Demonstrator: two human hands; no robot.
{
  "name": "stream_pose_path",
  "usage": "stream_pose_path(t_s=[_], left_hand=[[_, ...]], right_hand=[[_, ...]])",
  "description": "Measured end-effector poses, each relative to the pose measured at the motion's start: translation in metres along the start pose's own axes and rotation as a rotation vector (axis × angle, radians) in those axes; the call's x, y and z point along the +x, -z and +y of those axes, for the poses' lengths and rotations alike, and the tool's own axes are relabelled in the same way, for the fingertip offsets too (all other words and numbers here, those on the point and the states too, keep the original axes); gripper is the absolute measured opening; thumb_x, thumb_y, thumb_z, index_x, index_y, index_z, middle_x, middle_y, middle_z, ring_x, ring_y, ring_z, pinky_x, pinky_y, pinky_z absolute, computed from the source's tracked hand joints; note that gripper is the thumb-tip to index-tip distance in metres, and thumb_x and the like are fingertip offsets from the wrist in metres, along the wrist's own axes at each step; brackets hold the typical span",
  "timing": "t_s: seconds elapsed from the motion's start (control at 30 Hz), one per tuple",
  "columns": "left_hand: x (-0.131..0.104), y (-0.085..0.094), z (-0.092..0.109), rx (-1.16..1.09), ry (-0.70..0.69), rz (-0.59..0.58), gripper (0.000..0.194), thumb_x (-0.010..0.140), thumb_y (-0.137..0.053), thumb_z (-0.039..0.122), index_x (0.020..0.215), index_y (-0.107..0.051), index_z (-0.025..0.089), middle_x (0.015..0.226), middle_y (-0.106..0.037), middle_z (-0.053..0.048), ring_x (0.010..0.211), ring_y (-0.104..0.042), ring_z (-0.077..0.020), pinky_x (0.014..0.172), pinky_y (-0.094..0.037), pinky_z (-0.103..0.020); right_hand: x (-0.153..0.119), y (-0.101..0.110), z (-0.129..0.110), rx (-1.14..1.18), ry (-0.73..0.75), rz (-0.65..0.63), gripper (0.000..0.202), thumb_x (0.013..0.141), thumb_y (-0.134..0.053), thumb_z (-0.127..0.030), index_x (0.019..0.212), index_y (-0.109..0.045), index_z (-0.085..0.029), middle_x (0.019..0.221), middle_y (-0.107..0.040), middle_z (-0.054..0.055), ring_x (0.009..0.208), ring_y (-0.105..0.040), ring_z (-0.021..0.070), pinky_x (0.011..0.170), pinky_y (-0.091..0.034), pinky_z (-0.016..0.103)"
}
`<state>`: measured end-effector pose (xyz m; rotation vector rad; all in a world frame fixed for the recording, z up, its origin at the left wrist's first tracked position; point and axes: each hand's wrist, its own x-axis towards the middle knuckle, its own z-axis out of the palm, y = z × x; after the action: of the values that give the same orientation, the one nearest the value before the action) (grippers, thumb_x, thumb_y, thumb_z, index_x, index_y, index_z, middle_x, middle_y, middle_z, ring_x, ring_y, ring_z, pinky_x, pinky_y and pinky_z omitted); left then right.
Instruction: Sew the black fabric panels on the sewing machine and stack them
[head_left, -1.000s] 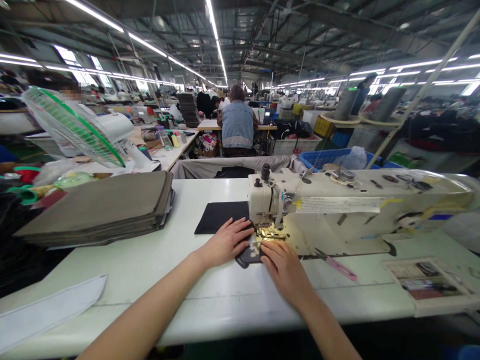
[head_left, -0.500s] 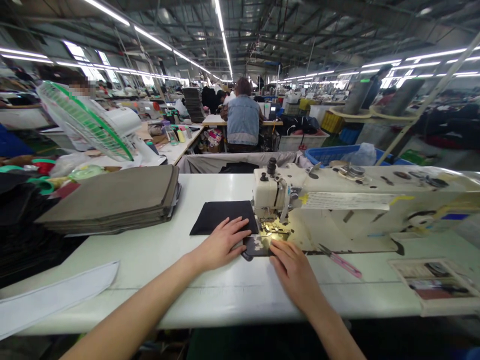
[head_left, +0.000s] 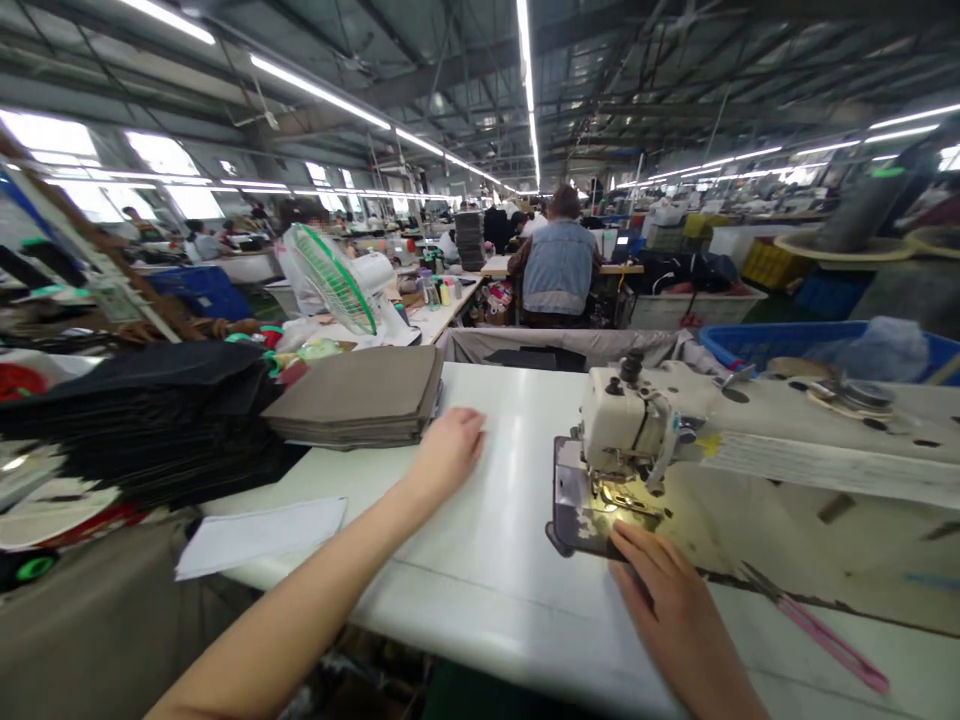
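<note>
My left hand [head_left: 453,446] is over the white table, just right of a stack of grey-brown fabric pieces [head_left: 360,395]. Its fingers are loosely bent and slightly blurred, and nothing shows in them. My right hand [head_left: 671,600] lies with fingers stretched out, their tips at the front edge of the metal bed plate [head_left: 574,490] of a sewing machine [head_left: 622,425]. The lamp lights the presser foot [head_left: 619,497]. Pink-handled thread scissors [head_left: 829,635] lie right of my right hand. Dark fabric pieces [head_left: 536,357] rest in a cloth-lined trough behind the table.
A tall pile of black fabric pieces [head_left: 172,410] stands at the left. A white strip [head_left: 259,535] lies at the table's left front. Farther back are a green-rimmed fan [head_left: 337,280], a blue basket [head_left: 739,345] and a seated person in a denim vest [head_left: 556,265].
My left hand has left the black fabric piece and moved left toward the grey-brown stack. That piece is gone from the tabletop. The view has turned left; my right hand stays at the machine.
</note>
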<state>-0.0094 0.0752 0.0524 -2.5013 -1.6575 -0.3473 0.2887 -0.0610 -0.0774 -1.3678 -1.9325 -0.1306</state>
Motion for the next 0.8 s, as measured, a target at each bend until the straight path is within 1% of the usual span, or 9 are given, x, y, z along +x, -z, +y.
stream_pose_path(t_s=[0.07,0.13,0.23,0.33,0.43,0.57,0.63,0.7,0.8], left_hand=[[0.001,0.028,-0.035,0.053,0.118,0.045,0.035,0.094,-0.039,0.017,0.100,-0.074,0.015,0.108,-0.069,-0.015,0.106,-0.063,-0.0295,0.096,-0.048,-0.043],[0.001,0.048,-0.067,0.068,0.188,0.028,0.031,0.088,-0.045,0.015,0.078,-0.074,0.017,0.088,-0.069,-0.012,0.091,-0.065,-0.0270,0.086,-0.051,-0.038],[0.006,0.057,-0.097,0.029,0.186,-0.045,0.023,0.078,-0.053,0.012,0.062,-0.068,0.020,0.078,-0.067,-0.006,0.077,-0.064,-0.0209,0.077,-0.050,-0.030],[0.013,0.048,-0.103,-0.028,0.189,-0.053,0.018,0.070,-0.057,0.010,0.055,-0.063,0.019,0.075,-0.067,-0.006,0.076,-0.064,-0.0209,0.075,-0.048,-0.029],[0.016,0.040,-0.105,-0.109,0.226,-0.009,0.012,0.064,-0.060,0.011,0.054,-0.060,0.018,0.071,-0.066,-0.006,0.077,-0.064,-0.0226,0.074,-0.046,-0.029],[0.012,0.044,-0.124,-0.281,0.309,0.065,0.009,0.067,-0.060,0.023,0.061,-0.063,0.018,0.062,-0.063,-0.002,0.063,-0.061,-0.0190,0.063,-0.046,-0.027],[0.011,0.049,-0.133,-0.354,0.369,0.144,0.014,0.070,-0.058,0.029,0.063,-0.061,0.018,0.061,-0.062,-0.001,0.058,-0.060,-0.0176,0.058,-0.046,-0.026],[0.010,0.053,-0.136,-0.391,0.425,0.256,0.015,0.072,-0.054,0.031,0.063,-0.056,0.018,0.062,-0.061,-0.001,0.059,-0.059,-0.0176,0.058,-0.047,-0.027],[0.010,0.057,-0.121,-0.404,0.448,0.420,0.011,0.073,-0.050,0.028,0.067,-0.052,0.019,0.077,-0.066,-0.005,0.075,-0.063,-0.0193,0.071,-0.050,-0.029]], right_hand=[[-0.001,-0.002,0.001,-0.015,0.021,0.010,0.032,0.101,-0.047,-0.039,0.121,-0.067,-0.022,0.122,-0.071,0.008,0.113,-0.065,0.0276,0.098,-0.052,0.046],[-0.001,-0.002,0.002,-0.029,0.041,0.021,0.034,0.102,-0.046,-0.041,0.121,-0.066,-0.021,0.121,-0.071,0.009,0.111,-0.066,0.0276,0.096,-0.053,0.046],[-0.002,-0.003,0.003,-0.044,0.065,0.025,0.035,0.102,-0.045,-0.041,0.121,-0.065,-0.021,0.120,-0.072,0.009,0.111,-0.066,0.0277,0.096,-0.053,0.046],[-0.002,-0.002,0.004,-0.057,0.069,0.013,0.035,0.102,-0.046,-0.042,0.122,-0.065,-0.021,0.121,-0.071,0.009,0.112,-0.066,0.0275,0.097,-0.053,0.046],[-0.002,-0.001,0.004,-0.074,0.084,0.016,0.035,0.102,-0.045,-0.041,0.123,-0.064,-0.021,0.121,-0.071,0.009,0.111,-0.066,0.0269,0.096,-0.053,0.045],[0.001,0.000,0.003,-0.101,0.139,0.046,0.034,0.102,-0.045,-0.040,0.122,-0.064,-0.019,0.118,-0.072,0.009,0.108,-0.068,0.0258,0.093,-0.054,0.043],[0.002,0.000,0.004,-0.108,0.152,0.051,0.034,0.101,-0.046,-0.040,0.120,-0.064,-0.018,0.118,-0.073,0.009,0.107,-0.068,0.0258,0.092,-0.055,0.043],[0.002,0.000,0.005,-0.108,0.149,0.047,0.034,0.101,-0.047,-0.040,0.120,-0.065,-0.018,0.118,-0.073,0.009,0.107,-0.068,0.0260,0.091,-0.055,0.043],[0.003,0.001,0.004,-0.099,0.127,0.038,0.033,0.101,-0.047,-0.038,0.119,-0.066,-0.018,0.119,-0.072,0.009,0.108,-0.068,0.0266,0.092,-0.055,0.044]])
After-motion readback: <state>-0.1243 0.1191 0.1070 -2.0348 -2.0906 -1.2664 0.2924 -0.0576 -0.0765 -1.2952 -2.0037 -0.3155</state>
